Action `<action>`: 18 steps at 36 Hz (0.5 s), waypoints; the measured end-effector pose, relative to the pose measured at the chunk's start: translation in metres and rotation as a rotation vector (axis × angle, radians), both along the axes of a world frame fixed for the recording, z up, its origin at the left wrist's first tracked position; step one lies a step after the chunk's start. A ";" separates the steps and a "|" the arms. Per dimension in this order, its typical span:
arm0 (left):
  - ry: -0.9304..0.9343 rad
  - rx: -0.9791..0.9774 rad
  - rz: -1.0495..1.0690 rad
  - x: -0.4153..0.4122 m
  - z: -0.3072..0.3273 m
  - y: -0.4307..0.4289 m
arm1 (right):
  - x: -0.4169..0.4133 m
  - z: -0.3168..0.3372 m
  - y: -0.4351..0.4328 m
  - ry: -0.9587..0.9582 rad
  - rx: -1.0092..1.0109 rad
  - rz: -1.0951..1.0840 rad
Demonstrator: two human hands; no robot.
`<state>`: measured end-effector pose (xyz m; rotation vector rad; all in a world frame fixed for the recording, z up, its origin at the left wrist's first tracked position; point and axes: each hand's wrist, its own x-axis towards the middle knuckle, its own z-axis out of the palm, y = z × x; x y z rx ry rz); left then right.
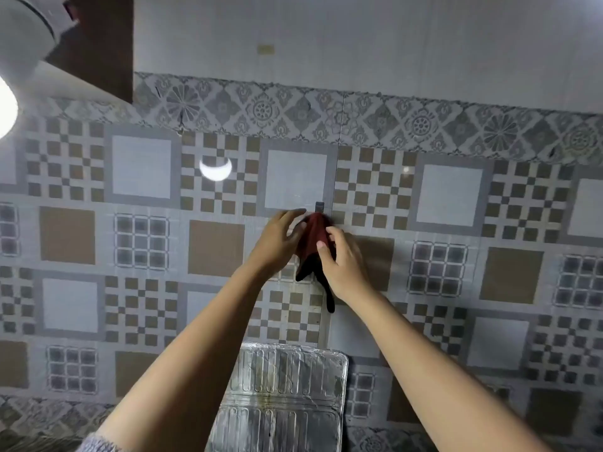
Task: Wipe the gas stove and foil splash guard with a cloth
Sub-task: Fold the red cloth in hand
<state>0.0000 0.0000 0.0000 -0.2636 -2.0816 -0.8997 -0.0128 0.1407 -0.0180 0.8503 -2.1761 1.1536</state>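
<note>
At wall hook point(319, 206), fingers point(329, 238) pinching cloth point(316, 234)

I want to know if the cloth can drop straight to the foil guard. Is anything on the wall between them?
Nothing visible. The cloth, at a small wall hook between the left hand and right hand, hangs above the foil guard; only bare tiled wall lies between.

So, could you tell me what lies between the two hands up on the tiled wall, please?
In the head view, a red and black cloth hangs from a small wall hook, between the left hand and right hand.
</note>
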 end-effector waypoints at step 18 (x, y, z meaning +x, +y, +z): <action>0.045 0.158 -0.095 -0.006 -0.007 0.005 | -0.003 0.030 0.022 -0.012 -0.135 0.029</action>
